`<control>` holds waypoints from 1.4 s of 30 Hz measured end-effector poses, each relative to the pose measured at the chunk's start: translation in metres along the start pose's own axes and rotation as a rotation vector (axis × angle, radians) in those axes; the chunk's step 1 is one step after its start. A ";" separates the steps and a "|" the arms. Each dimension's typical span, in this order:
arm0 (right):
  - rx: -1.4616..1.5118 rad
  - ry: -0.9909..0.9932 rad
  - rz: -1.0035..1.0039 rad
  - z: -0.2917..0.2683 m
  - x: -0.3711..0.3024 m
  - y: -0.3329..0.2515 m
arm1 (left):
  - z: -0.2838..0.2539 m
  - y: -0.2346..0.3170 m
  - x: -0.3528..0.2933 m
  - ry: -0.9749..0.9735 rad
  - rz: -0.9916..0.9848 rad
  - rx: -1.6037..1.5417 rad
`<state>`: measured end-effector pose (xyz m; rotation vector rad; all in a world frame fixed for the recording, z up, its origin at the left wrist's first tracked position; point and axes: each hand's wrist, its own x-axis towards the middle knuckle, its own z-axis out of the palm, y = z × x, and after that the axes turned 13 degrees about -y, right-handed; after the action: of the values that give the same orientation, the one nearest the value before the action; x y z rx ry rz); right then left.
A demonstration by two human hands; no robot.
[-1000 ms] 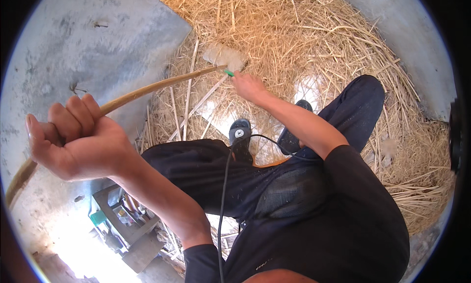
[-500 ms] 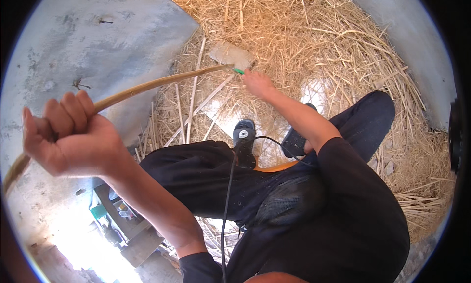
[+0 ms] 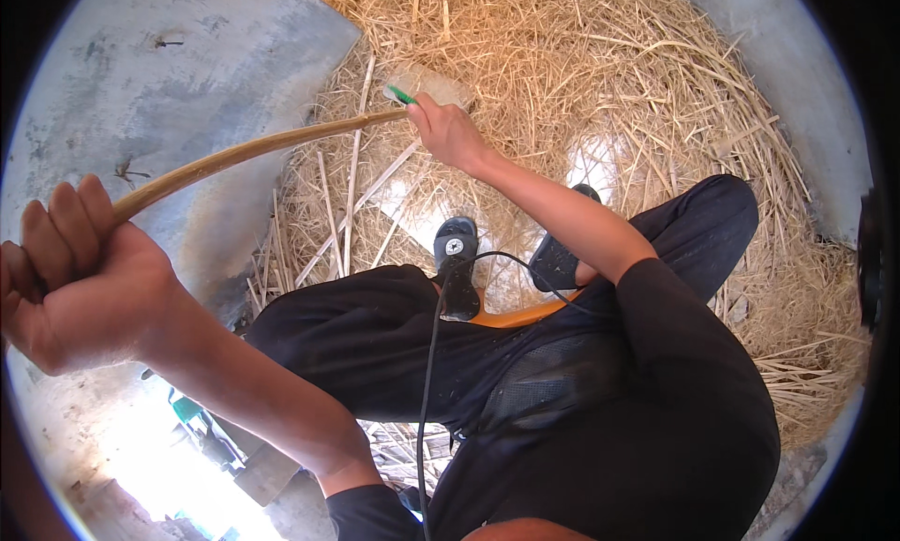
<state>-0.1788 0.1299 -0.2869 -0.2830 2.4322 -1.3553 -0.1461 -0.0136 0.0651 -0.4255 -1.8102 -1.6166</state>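
My left hand (image 3: 89, 278) is raised at the left, its fingers wrapped round a long, slightly bent, yellow-brown stick (image 3: 248, 150). From there the stick slants up to my right hand (image 3: 450, 133), where its far end meets the fingers. Closed in my right hand is a small tool with a green part (image 3: 402, 95) poking out past the thumb side. Its kind is hidden by the fingers, and I cannot tell whether they also grip the stick's end. Beneath that hand lies a flat greyish slab (image 3: 441, 86) among the shavings.
Straw-like shavings and thin strips (image 3: 600, 82) cover the floor. A grey wall (image 3: 206, 53) stands at the left, another (image 3: 797, 82) at the right. I sit on something orange (image 3: 520, 316), in black slippers (image 3: 457, 250). A black cable (image 3: 427, 400) hangs in front of me.
Both hands have shifted left, the left one also lower and the right one higher. The stick has moved left with them, and the green part now sits above the stick's end.
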 end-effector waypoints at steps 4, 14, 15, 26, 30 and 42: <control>-0.475 0.073 0.095 0.025 0.006 0.108 | -0.013 -0.012 0.015 0.118 0.038 -0.031; -0.145 -0.071 0.153 0.006 0.018 0.021 | -0.042 -0.016 0.028 0.155 0.048 0.034; -0.257 -0.061 0.143 0.028 0.027 0.073 | -0.034 -0.015 0.032 0.161 0.046 0.034; 0.156 0.021 0.172 0.034 0.056 0.096 | -0.059 -0.026 0.042 0.197 0.037 -0.032; -0.010 0.112 0.100 0.018 0.030 0.048 | -0.056 -0.023 0.047 0.157 0.047 0.004; 0.886 -0.446 0.522 0.032 0.045 0.129 | -0.072 -0.037 0.053 0.145 0.045 -0.016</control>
<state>-0.2090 0.1580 -0.4211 0.2393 1.2491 -1.7057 -0.1891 -0.1001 0.0735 -0.3442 -1.6695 -1.5896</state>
